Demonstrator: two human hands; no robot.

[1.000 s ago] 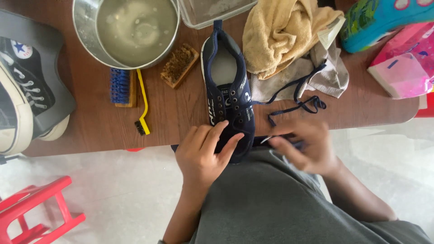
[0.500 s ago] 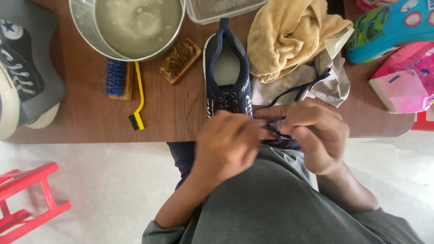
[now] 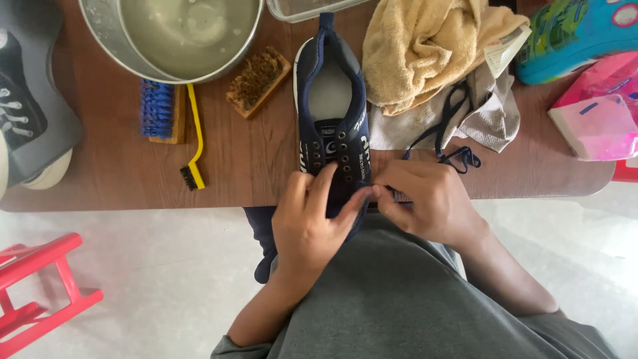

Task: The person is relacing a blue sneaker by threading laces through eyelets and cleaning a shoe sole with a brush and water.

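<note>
A navy blue sneaker (image 3: pixel 330 100) lies lengthwise on the brown table (image 3: pixel 252 159), its toe at the near edge. My left hand (image 3: pixel 311 223) clasps the toe end, fingers spread over the eyelets. My right hand (image 3: pixel 425 199) pinches a dark blue shoelace (image 3: pixel 452 133) right beside the shoe's lower eyelets. The rest of the lace trails away over a grey cloth (image 3: pixel 495 116) to the right. The toe itself is hidden under my hands.
A metal basin (image 3: pixel 186 36) of cloudy water sits at the back. Near it lie a blue brush (image 3: pixel 159 113), a yellow-handled brush (image 3: pixel 193 143) and a brown brush (image 3: pixel 258 80). A yellow towel (image 3: pixel 425 46), pink packet (image 3: pixel 598 113), grey sneaker (image 3: pixel 33 119) and red stool (image 3: pixel 40 292) surround.
Both hands have settled on the shoe's toe end; my right hand, earlier holding the lace further right, now pinches it against the eyelets.
</note>
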